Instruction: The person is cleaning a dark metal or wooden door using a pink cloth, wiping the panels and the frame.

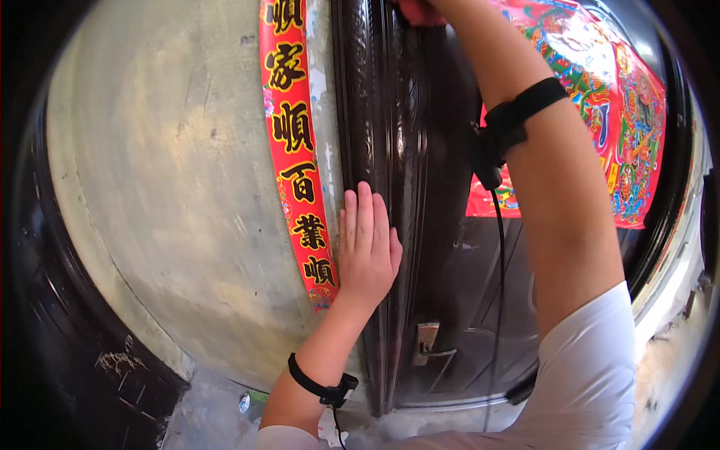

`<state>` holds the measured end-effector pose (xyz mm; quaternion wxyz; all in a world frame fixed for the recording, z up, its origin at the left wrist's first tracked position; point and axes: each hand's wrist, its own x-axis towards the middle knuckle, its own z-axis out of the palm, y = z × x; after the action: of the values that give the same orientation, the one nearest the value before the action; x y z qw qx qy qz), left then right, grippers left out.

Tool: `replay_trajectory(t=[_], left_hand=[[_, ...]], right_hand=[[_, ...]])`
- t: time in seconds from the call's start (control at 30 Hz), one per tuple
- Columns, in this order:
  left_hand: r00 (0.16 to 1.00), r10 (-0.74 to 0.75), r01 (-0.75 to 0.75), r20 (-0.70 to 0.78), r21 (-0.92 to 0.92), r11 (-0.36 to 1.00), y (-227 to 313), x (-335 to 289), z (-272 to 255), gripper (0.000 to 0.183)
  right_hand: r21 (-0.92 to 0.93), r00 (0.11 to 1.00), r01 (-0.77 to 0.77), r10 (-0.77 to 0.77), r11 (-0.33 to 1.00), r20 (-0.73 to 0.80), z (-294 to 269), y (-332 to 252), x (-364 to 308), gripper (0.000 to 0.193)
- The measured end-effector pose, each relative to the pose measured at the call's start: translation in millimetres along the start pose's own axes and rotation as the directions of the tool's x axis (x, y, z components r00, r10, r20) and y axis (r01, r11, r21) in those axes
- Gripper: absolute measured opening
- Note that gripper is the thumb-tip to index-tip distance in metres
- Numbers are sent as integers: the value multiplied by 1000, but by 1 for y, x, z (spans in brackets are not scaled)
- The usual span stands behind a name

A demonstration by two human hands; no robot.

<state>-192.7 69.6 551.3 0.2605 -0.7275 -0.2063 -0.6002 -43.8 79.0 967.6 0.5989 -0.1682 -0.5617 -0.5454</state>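
Note:
My left hand (368, 251) lies flat against the dark brown door frame (365, 127), its fingers stretched upward and close together, with nothing in it. Just beside it hangs a red paper strip (292, 127) with black brush characters, stuck to the wall. My right arm reaches up to the top edge of the view, where my right hand (435, 4) is mostly cut off. It is closed on a pinkish-red cloth (421, 13), pressed against the upper part of the frame. Most of its fingers cannot be seen.
A dark door (465, 277) with a metal handle (433, 349) stands right of the frame. Glossy red posters (630, 142) with colourful figures cover its upper part, behind my right arm. Black straps with small devices and cables (500, 262) sit on both arms. Left is a grey wall (172, 165).

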Motion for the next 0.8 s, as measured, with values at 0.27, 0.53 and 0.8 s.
replay_trajectory(t=[0.27,0.53,0.8], left_hand=[[1000,-5,6,-22,51,999,-11,-5,-3,62],[1000,3,-3,2,121,993,-10,-4,-4,62],[1000,30,-29,-5,123,992,-6,-1,5,69]], right_hand=[[38,991,-110,107,993,78,-45,-96,-148,50],[17,973,-60,55,998,225,-69,-106,-135,44],[-80,999,38,-39,996,-10,-26,-64,-82,57]])
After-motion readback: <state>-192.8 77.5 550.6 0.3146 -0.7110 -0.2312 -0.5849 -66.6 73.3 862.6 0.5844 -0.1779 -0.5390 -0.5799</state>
